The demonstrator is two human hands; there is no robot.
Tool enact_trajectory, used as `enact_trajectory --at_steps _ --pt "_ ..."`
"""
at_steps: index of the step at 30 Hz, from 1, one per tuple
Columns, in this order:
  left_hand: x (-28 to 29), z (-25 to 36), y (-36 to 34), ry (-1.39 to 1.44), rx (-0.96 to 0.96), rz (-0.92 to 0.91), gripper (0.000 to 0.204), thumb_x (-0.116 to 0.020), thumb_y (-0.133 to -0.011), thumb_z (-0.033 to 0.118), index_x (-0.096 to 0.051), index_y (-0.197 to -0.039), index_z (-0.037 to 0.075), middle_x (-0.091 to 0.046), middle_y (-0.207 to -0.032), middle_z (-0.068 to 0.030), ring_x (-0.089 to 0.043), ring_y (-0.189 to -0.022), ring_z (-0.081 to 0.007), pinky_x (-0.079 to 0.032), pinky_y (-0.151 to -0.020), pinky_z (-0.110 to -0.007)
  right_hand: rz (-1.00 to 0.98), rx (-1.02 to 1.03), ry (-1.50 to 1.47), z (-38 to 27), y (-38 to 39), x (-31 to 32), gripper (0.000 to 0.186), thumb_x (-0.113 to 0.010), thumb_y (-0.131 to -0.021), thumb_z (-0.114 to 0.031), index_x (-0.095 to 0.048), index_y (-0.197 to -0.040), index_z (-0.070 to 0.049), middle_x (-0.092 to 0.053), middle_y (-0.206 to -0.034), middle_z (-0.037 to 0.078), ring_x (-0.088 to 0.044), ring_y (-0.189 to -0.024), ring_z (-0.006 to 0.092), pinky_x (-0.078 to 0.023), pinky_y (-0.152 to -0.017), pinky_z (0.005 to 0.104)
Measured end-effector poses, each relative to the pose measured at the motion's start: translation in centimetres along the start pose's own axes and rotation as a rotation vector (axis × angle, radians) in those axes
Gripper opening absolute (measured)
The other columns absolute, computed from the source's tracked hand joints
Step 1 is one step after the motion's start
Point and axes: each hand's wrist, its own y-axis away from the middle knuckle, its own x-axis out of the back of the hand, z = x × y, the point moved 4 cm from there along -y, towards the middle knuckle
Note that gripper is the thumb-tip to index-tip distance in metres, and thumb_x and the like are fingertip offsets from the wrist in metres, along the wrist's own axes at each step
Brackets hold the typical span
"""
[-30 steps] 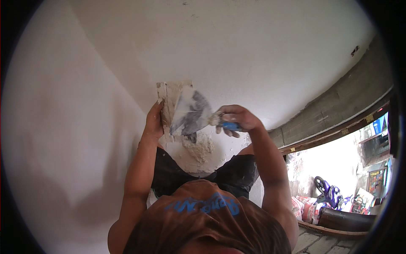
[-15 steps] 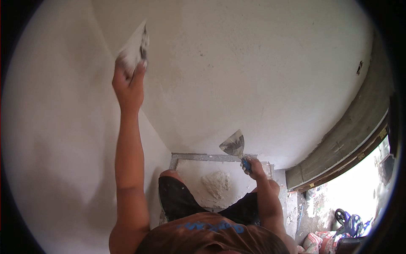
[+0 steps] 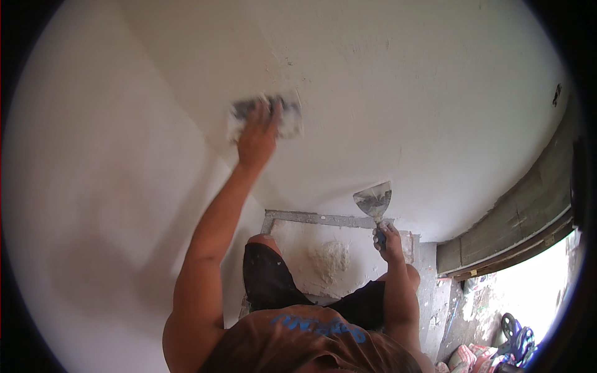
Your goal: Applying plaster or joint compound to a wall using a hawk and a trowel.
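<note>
Pressing flat against the white wall [image 3: 398, 81], the left hand [image 3: 258, 133] sits at about 11 o'clock in the head view, its fingers [image 3: 268, 113] spread over the back of a broad plastering trowel [image 3: 264, 118] that is motion-blurred; the exact grip cannot be told. The arm runs up from 6 o'clock. The right hand [image 3: 384, 236] is lower, near 4 o'clock of centre, fingers closed round the blue handle of a putty knife [image 3: 374, 202] whose grey-smeared blade points up, clear of the wall as far as can be told. Just below that blade lies a flat mortar board [image 3: 336, 248] with a metal rim, resting across the knees in dark shorts [image 3: 267, 280], carrying a lump of pale plaster [image 3: 329, 261]. A bright doorway [image 3: 535, 292] shows at 4 o'clock
</note>
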Motion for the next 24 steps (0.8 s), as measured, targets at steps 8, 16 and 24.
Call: enact_trajectory --at_steps 8,16,24 --pt "9.2 -6.7 -9.0 0.059 0.148 0.102 0.064 -0.061 -0.079 0.001 -0.055 -0.138 0.023 -0.06 -0.133 -0.0118 -0.056 -0.123 -0.031 -0.048 -0.101 -0.041 0.019 -0.019 -0.017 1.3 -0.1 0.8 0.013 -0.061 -0.095 -0.018 -0.052 -0.098 -0.009 -0.06 -0.078 0.007 -0.056 -0.056 0.0137 -0.041 -0.039 0.0245" --pt "1.7 -3.2 -6.0 -0.056 0.084 0.05 0.061 -0.062 -0.083 0.009 -0.05 -0.142 0.022 -0.054 -0.135 -0.0193 -0.049 -0.125 -0.0436 -0.043 -0.102 -0.052 -0.058 -0.008 0.064 0.3 -0.4 0.0 0.012 -0.058 -0.096 -0.018 -0.051 -0.101 -0.01 -0.059 -0.08 0.007 -0.056 -0.06 0.0131 -0.041 -0.042 0.0239" --pt "2.0 0.0 7.5 0.275 0.186 -0.058 0.058 -0.062 -0.08 -0.002 -0.06 -0.134 0.019 -0.058 -0.134 -0.0158 -0.052 -0.129 -0.0343 -0.041 -0.108 -0.05 -0.052 -0.026 0.014 0.6 -0.1 0.0 0.013 -0.059 -0.095 -0.017 -0.051 -0.101 -0.01 -0.06 -0.08 0.007 -0.056 -0.06 0.0135 -0.041 -0.041 0.0242"
